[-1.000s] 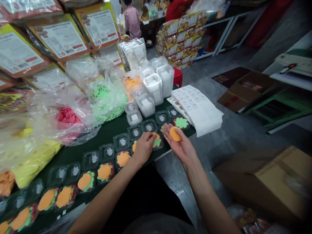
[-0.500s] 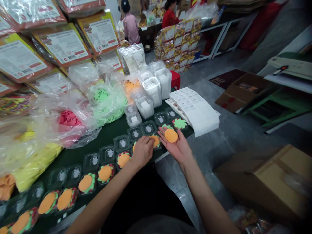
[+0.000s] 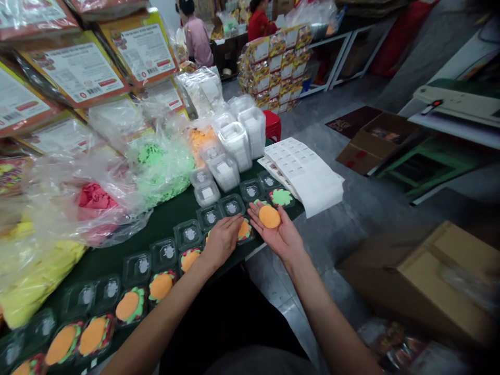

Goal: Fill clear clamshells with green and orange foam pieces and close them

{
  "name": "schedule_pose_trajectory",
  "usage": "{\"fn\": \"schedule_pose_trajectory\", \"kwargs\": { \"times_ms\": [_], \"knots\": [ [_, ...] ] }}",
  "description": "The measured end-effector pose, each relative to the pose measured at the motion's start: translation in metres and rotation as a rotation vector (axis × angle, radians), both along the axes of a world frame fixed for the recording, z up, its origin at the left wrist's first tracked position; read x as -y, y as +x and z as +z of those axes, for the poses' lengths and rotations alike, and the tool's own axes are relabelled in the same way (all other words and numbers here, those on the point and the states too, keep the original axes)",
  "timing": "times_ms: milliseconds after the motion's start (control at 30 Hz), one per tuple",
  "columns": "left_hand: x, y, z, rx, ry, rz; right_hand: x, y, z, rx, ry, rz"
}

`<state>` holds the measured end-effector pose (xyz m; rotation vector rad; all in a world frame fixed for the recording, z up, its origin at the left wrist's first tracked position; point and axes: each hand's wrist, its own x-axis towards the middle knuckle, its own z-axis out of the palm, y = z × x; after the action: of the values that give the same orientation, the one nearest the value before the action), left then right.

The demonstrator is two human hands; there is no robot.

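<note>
My right hand (image 3: 288, 242) is palm up with an orange round bun-like piece (image 3: 269, 216) resting on its palm and fingers. My left hand (image 3: 222, 244) is palm down, its fingers drawn together beside an open clear box with an orange-topped burger (image 3: 244, 229). Anything between those fingertips is hidden. Just past my right hand, another box holds a green frilly lettuce piece (image 3: 281, 197) on top. A row of open boxes with orange-topped burgers (image 3: 161, 286) runs toward the lower left, partly covered by my left forearm.
Behind the row lie plastic bags of green pieces (image 3: 150, 155), pink pieces (image 3: 94, 200) and yellow pieces (image 3: 27, 281). Stacked clear boxes (image 3: 234, 140) and label sheets (image 3: 307, 174) occupy the table's far end. Cardboard cartons (image 3: 441, 271) stand at right. Two people work in the background.
The view has shifted slightly, so the scene sits further left. My left hand has drawn slightly back from the orange piece in the box. The other orange piece stays on my right palm.
</note>
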<state>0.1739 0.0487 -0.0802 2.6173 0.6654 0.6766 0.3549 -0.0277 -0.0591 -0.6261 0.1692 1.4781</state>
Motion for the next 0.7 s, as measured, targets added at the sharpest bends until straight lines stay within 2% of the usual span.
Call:
{"fn": "schedule_pose_trajectory", "kwargs": {
  "times_ms": [100, 167, 267, 400, 467, 567, 700],
  "knots": [
    [0.003, 0.018, 0.027, 0.177, -0.107, 0.128, -0.002, -0.004, 0.003, -0.034, 0.032, 0.035],
    [0.003, 0.035, 0.042, 0.192, -0.178, 0.115, -0.004, -0.007, 0.004, -0.058, 0.061, 0.059],
    [-0.004, 0.059, 0.05, 0.177, -0.361, 0.049, -0.005, -0.006, 0.006, -0.061, 0.072, 0.046],
    [-0.03, 0.08, 0.048, 0.346, -0.75, 0.033, -0.006, 0.011, 0.006, 0.028, 0.035, -0.008],
    [-0.045, 0.087, 0.045, 0.42, -0.865, 0.026, -0.003, 0.025, 0.004, 0.079, -0.008, -0.065],
    [-0.058, 0.095, 0.037, 0.271, -0.805, 0.043, 0.006, 0.046, 0.001, 0.134, -0.028, -0.177],
    [-0.056, 0.1, 0.019, 0.051, -0.665, 0.042, 0.021, 0.064, -0.002, 0.179, -0.047, -0.281]
  ]
}}
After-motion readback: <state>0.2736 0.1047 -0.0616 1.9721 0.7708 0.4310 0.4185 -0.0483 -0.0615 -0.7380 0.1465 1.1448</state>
